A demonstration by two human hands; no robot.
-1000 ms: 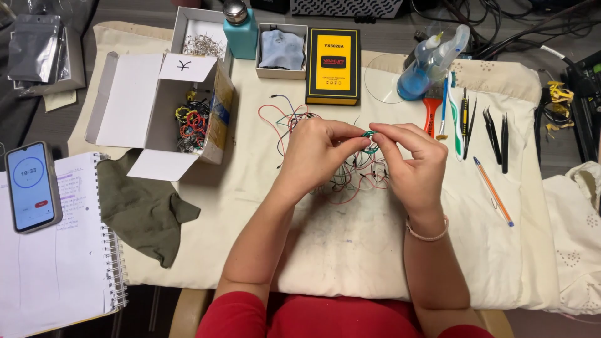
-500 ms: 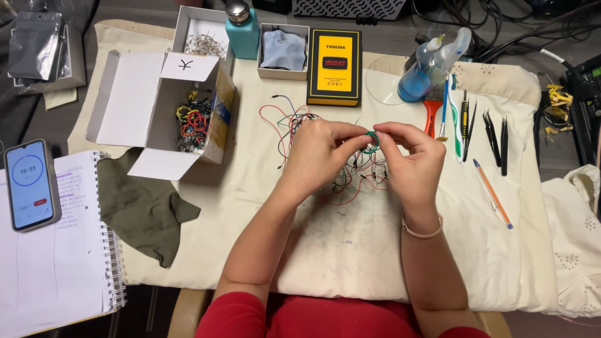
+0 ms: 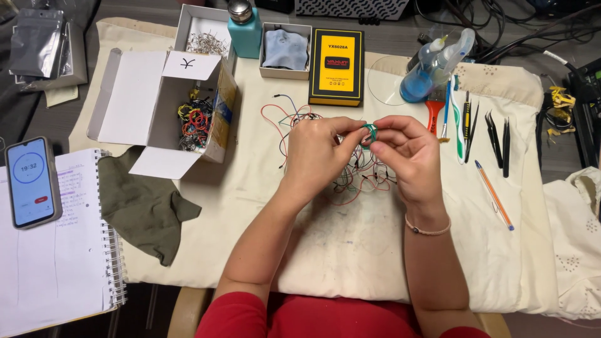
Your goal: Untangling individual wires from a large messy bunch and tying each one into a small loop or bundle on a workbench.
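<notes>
A small green wire coil (image 3: 370, 130) is being pinched by the left hand (image 3: 319, 147) and right hand (image 3: 407, 153); snagging on the wire tangle (image 3: 357, 178) beneath is possibly being risked.

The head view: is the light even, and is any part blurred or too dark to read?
In the head view, light falls evenly on the cream cloth, with only soft shadows. The left hand and right hand are sharp, and the green wire loop between their fingertips is clear. The top corners are dim: the dark cables are hard to separate.
</notes>
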